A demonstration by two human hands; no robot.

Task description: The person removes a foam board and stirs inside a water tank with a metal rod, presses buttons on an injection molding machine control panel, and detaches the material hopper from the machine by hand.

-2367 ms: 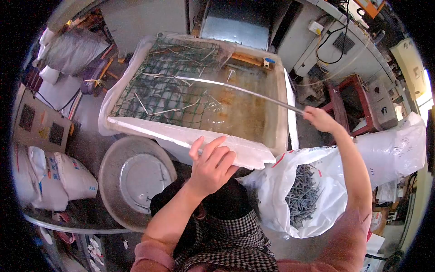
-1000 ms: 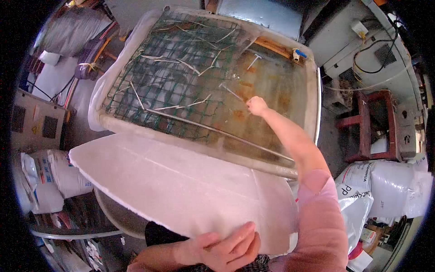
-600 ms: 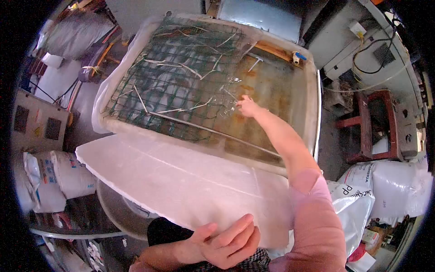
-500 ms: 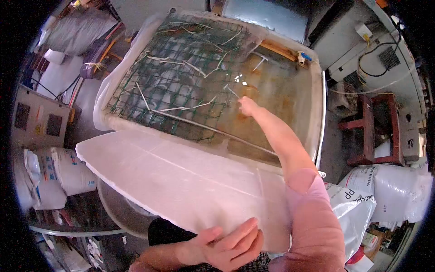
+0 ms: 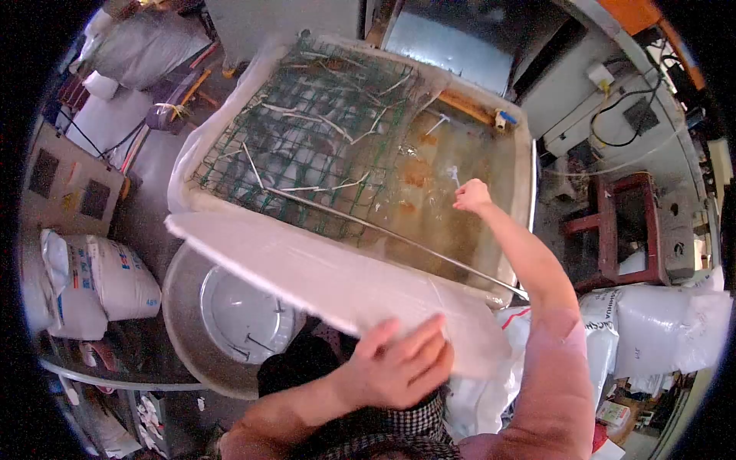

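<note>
A white foam board (image 5: 330, 268) leans along the near edge of a water-filled tub (image 5: 188, 201). My left hand (image 5: 402, 364) is on the board's near edge, its fingers spread over it. Over the water at the tub's right side, my right hand (image 5: 471, 196) is closed on a small pale T-shaped piece (image 5: 454, 173). A similar T-shaped piece (image 5: 438, 123) lies farther back in the water. Green netting (image 5: 307, 130) with white strips covers the tub's left part. A long metal rod (image 5: 391, 231) rests along the near side of the tub.
A round basin (image 5: 184, 307) with small dark pieces stands at the lower left, near white sacks (image 5: 119, 280). White bags (image 5: 644, 330) lie on the right, below a dark red frame (image 5: 652, 230). A blue-handled valve (image 5: 504, 119) sits at the tub's back right corner.
The rod has left my right hand and lies on the tub. My right hand has since moved right with a small piece. The board was lowered outward, then tilted back up with my left hand.
</note>
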